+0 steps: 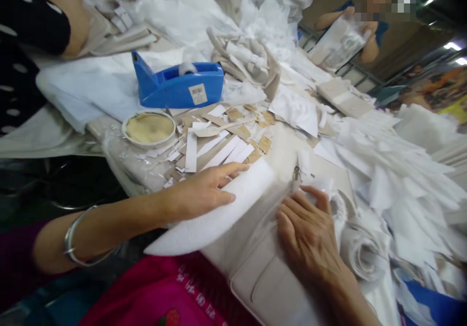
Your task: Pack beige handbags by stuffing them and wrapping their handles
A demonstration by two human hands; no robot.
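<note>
My left hand (204,190) holds a white foam sheet (222,214), thumb on its upper face and fingers at its far edge. The sheet curls, and its pointed end hangs toward my lap. My right hand (310,224) lies with curled fingers on a flat beige bag (270,277) with piped edging and a thin cord. Whatever is under those fingertips is hidden. A small metal fitting (296,172) with a white tab shows just beyond the right fingers.
A blue tape dispenser (175,87) and a round tub of yellowish paste (149,129) stand beyond scattered paper strips (226,148). At right lie rolled white material (365,250) and piled foam sheets (397,170). One person (69,14) is at left; another (368,39) holds a wrapped bag.
</note>
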